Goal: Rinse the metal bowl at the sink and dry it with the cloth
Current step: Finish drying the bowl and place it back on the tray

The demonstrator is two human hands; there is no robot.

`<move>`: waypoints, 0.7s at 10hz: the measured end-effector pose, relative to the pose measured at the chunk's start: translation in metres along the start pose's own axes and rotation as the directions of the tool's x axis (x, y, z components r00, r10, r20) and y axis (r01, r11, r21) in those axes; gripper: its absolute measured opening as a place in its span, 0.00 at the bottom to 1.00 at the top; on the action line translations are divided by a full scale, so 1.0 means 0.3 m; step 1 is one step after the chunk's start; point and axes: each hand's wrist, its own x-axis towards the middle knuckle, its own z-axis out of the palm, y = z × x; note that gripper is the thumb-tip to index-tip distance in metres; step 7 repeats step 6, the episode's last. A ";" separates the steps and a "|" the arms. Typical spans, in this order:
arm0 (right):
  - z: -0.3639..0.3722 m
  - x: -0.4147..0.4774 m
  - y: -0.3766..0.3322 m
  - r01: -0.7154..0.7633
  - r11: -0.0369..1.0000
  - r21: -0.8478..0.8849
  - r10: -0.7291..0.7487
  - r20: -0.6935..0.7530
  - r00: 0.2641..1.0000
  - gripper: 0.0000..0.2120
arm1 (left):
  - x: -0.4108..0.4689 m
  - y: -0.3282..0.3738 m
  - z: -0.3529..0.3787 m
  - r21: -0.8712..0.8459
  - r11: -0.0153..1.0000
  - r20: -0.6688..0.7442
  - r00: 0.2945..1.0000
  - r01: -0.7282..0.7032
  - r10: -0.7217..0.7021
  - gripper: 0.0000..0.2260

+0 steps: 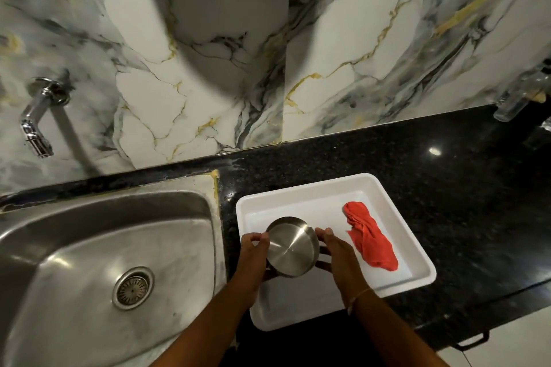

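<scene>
From the head view, I had my left hand [253, 256] and right hand [335, 250] curled against opposite sides of the metal bowl [291, 247], above the white tray [411, 241]. The sink [89, 247] lay left of them, the red cloth [371, 237] right. I judged smooth steel might slip from fingertip holds. I saw no writing.

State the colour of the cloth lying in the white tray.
The cloth is red-orange, seen clearly in the head view.

The single head-worn wide-angle camera is looking steeply down and forward from above the black countertop [417, 164], sitting close over the white tray [298, 316], taking in the steel sink [74, 247] at left and facing the marble wall [268, 39] ahead.
</scene>
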 end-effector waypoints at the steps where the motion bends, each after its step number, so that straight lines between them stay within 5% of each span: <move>1: 0.003 0.033 0.025 -0.031 0.999 0.021 0.031 -0.030 0.999 0.19 | 0.035 -0.012 0.026 0.099 0.995 -0.033 0.999 -0.023 0.026 0.08; 4: 0.014 0.100 0.116 -0.102 0.995 0.017 0.103 -0.144 0.984 0.17 | 0.095 0.006 0.065 0.492 0.870 -0.055 0.998 0.037 -0.011 0.31; 7: 0.027 0.108 0.091 -0.131 0.990 -0.053 0.122 -0.152 0.981 0.17 | 0.103 0.018 0.061 0.610 0.792 -0.039 0.999 0.000 0.030 0.33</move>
